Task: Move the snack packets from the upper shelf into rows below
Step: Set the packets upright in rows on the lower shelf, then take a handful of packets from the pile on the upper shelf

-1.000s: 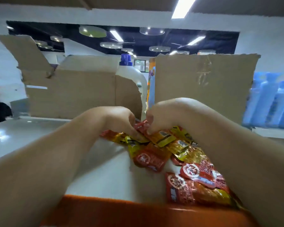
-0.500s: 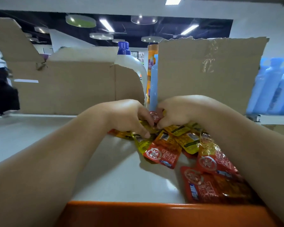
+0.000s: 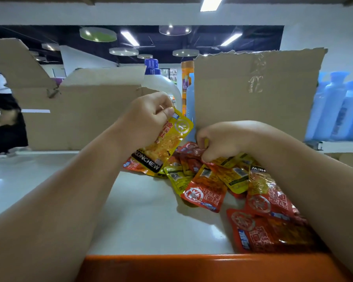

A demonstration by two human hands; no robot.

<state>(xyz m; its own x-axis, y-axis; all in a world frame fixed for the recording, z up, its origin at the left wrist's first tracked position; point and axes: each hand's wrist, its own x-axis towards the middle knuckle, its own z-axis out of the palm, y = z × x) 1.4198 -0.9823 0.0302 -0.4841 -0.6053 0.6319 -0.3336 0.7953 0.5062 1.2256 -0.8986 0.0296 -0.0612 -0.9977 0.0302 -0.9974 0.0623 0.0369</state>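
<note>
Centre left of the frame: the left hand [image 3: 149, 119] is raised above the white shelf [image 3: 141, 210] and grasps a yellow packet [image 3: 171, 139] at its upper edge, thumb and fingers curled over it. The packet hangs below and to the right of the grip, and its lower end overlaps the left edge of the pile of snack packets [image 3: 222, 180].

Centre right: the right hand [image 3: 222, 139] rests on the far end of the pile, fingers curled down and pinching a red packet [image 3: 192, 148] directly under the fingertips. The pile extends to the lower right, up to the shelf's orange front edge [image 3: 192, 267].

Change from 0.5 s earlier: both hands were then together at the pile. The left hand has since lifted with the yellow packet, while the right hand stays low.
</note>
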